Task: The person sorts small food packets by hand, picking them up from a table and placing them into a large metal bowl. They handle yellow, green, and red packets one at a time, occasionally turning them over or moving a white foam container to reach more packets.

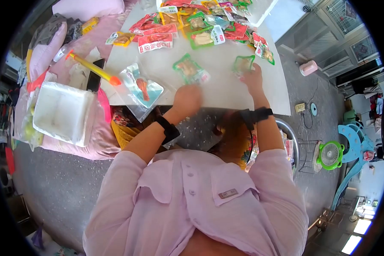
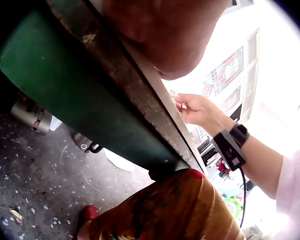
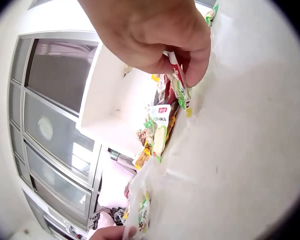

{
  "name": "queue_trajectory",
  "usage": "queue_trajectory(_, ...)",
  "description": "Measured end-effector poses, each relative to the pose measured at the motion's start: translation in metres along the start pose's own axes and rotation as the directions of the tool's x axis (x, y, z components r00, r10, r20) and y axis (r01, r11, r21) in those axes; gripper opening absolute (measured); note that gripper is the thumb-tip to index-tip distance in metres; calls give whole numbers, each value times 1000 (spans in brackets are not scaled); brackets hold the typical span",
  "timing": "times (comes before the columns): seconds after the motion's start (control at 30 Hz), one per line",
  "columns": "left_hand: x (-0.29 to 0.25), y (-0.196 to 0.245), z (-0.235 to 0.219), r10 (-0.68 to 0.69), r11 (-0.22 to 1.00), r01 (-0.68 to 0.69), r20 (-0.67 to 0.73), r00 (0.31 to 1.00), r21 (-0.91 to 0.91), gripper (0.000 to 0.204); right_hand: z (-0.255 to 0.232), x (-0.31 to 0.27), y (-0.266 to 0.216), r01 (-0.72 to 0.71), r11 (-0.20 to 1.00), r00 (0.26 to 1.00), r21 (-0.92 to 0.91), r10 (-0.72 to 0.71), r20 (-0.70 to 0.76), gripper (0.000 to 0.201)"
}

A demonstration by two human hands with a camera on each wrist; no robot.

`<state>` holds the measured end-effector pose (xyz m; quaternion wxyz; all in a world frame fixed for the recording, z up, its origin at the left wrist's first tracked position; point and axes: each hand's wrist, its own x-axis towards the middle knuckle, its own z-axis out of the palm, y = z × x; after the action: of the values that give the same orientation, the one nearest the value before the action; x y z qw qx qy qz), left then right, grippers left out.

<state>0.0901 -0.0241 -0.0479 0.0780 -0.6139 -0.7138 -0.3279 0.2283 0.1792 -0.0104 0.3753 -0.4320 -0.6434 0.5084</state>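
My right hand (image 1: 252, 81) pinches a small green-edged snack packet (image 1: 243, 64) above the right part of the table. In the right wrist view, thumb and fingertips grip that packet (image 3: 179, 82) by its edge. My left hand (image 1: 187, 101), blurred and curled, is at the table's front edge, holding another green-edged snack packet (image 1: 187, 68); its fingertips are hidden in the head view. In the right wrist view, the left hand's fingers (image 3: 132, 232) pinch the plastic edge. Left of it lies a clear bag with a teal-and-white packet (image 1: 144, 90) showing a reddish piece of food.
Several red, yellow and green snack packets (image 1: 200, 21) are heaped at the table's (image 1: 217, 96) far side. A white foam box (image 1: 64, 113) and a yellow stick with orange ends (image 1: 91, 68) lie at left on pink bedding (image 1: 102, 147). A green fan (image 1: 330, 155) stands on the right.
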Motion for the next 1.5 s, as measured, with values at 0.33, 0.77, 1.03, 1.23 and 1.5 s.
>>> queue_trajectory(0.33,-2,20,-1,-191,971,181,-49,980,-159,6,-47,-73,4,-299,833,917,465,117,380,24)
queue_trajectory(0.77,9,37,-16,-188,975,191,38,981,-110,9,-1,-88,-36,-336,942,743,-7,269,613,20)
queue_trajectory(1.03,2,41,-12,-60,997,56,-62,996,-61,6,45,-72,-29,-392,912,699,124,208,684,17)
queue_trajectory(1.23,-10,34,-9,-73,997,74,41,997,-26,8,45,-78,21,22,981,736,192,-146,661,18)
queue_trajectory(1.5,-18,37,-9,-46,998,47,23,999,-29,15,50,-90,18,-121,984,813,128,24,582,21)
